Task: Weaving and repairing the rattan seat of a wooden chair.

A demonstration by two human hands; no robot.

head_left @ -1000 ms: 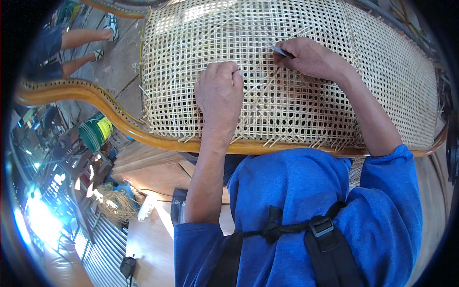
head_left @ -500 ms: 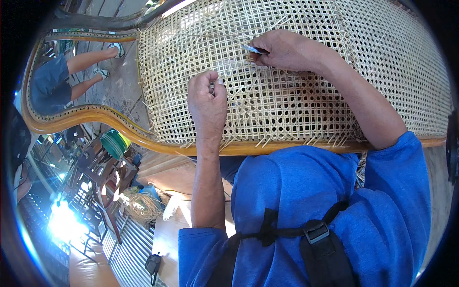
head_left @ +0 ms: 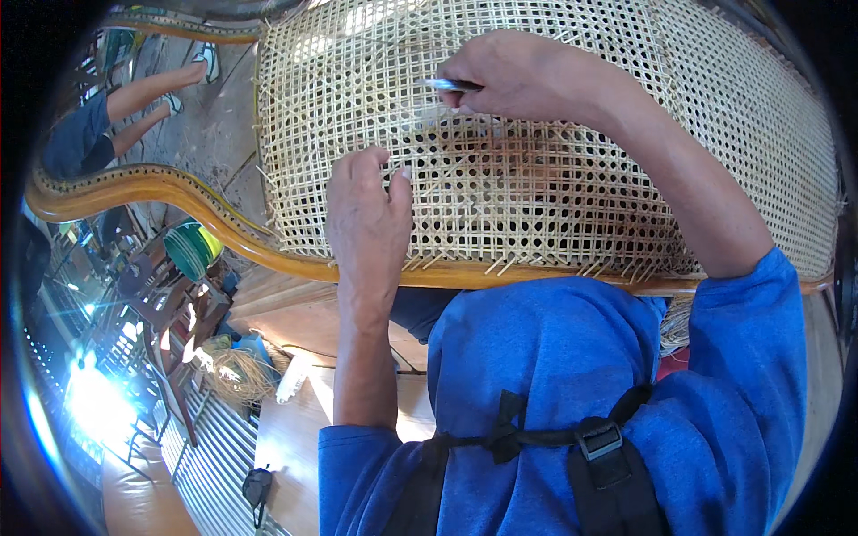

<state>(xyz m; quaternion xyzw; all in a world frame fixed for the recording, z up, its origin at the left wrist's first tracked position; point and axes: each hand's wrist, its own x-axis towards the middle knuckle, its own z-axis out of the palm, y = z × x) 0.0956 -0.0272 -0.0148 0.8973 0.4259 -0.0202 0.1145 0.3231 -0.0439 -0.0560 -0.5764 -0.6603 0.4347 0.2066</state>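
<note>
A thin dark tool (head_left: 456, 86) with a bright tip is held by the right grip (head_left: 511, 71), whose fingers are pressed together around it; the tip is pointed to the left of this grip. Beneath both grips the woven cane panel (head_left: 536, 196) is spread, but whether it is touched by either one cannot be told. The left grip (head_left: 368, 210) is placed to the lower left of the right one, with its thumb and index finger parted. The panel is bordered by a curved wooden frame (head_left: 214, 225), passing under the left wrist. Well to the left of the left grip a green bucket (head_left: 186, 250) is seen, and to its lower left, a bundle of thin strands (head_left: 237, 373).
</note>
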